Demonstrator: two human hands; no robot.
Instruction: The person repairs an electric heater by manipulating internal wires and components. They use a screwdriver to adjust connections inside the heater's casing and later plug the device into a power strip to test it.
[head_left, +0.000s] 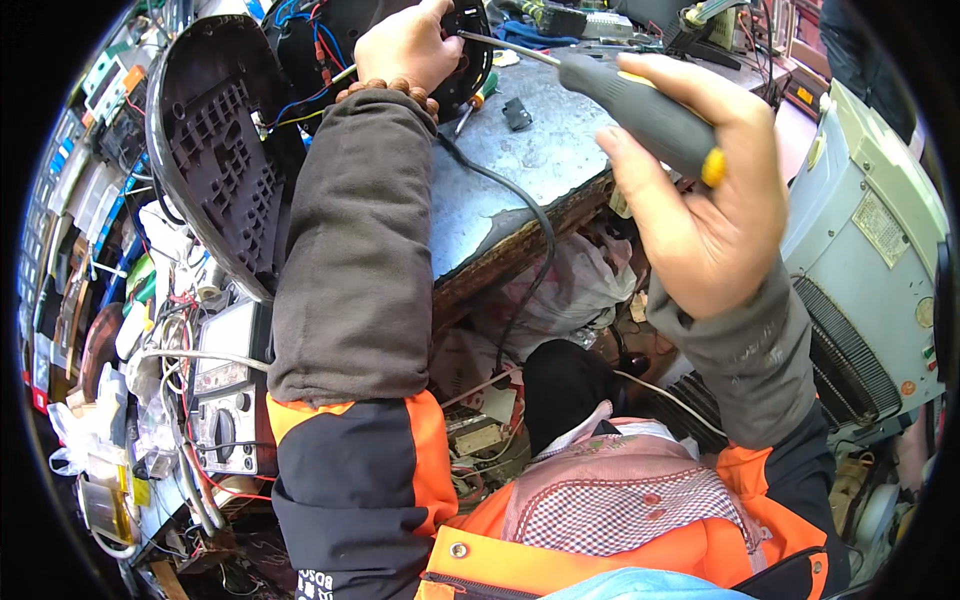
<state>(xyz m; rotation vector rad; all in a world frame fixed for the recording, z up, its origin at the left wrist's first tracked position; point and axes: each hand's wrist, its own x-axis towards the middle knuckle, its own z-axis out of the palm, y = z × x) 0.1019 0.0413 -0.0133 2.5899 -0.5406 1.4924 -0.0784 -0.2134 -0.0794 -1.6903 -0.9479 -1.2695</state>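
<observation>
My left hand (405,50), with a wooden bead bracelet (390,90), grips a round black appliance housing (470,70) with blue and red wires inside, at the top of the view. My right hand (705,200) holds a grey, yellow-tipped screwdriver (640,110), its metal shaft reaching to the housing beside my left fingers; the exact tip contact is hard to see. An open black plastic shell (220,160) with a gridded inside stands on its side left of my left forearm. A small black piece (518,114) lies on the worn metal worktop (530,160), near a black cord (520,200).
Left of my arm are a multimeter (228,420), tangled leads and piled tools (90,200). A pale metal machine (865,240) stands at right. Clutter lines the back edge. A plastic bag (540,280) is under the worktop. A dark-clothed leg (865,45), perhaps another person's, shows top right.
</observation>
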